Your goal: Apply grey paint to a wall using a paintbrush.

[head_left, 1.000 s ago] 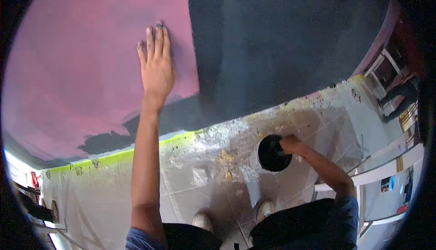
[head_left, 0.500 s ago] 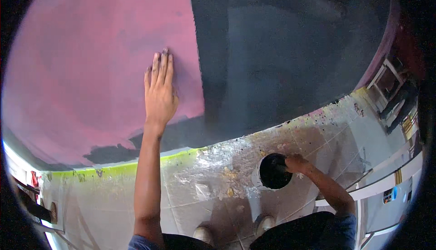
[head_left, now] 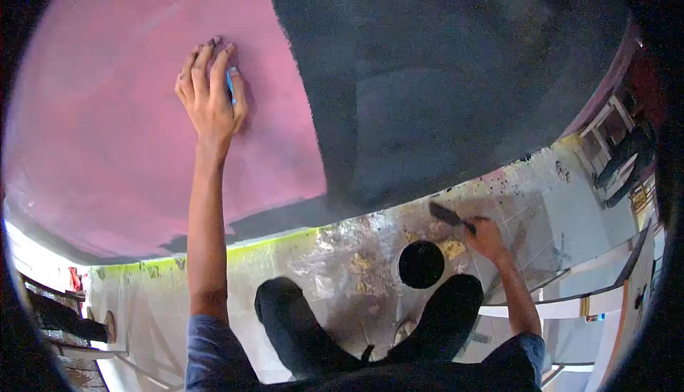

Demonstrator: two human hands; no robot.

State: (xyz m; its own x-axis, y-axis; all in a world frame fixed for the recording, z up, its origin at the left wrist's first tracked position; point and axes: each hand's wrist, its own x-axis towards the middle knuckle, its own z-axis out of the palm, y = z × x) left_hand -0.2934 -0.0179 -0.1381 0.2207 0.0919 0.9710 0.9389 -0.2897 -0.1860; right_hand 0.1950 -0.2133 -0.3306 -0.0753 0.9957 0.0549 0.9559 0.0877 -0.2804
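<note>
My left hand is against the pink part of the wall, its fingers curved. Between thumb and fingers shows a small blue piece; most of it is hidden, so its kind is unclear. My right hand grips a paintbrush by its handle. The wide bristles are dark with paint and point up and left, apart from the wall. Below and left of that hand, a bucket of black paint stands on the floor between my knees.
Dark grey paint covers the wall's right part and a strip along its bottom. Yellow-green runs along the wall's foot. Paint stains mark the tiled floor. A person's leg and foot show at far left; white frames stand at right.
My right hand has lifted the paintbrush out of the bucket. My left hand has moved up and left on the wall, its fingers now curled, and the blue piece has come into sight.
</note>
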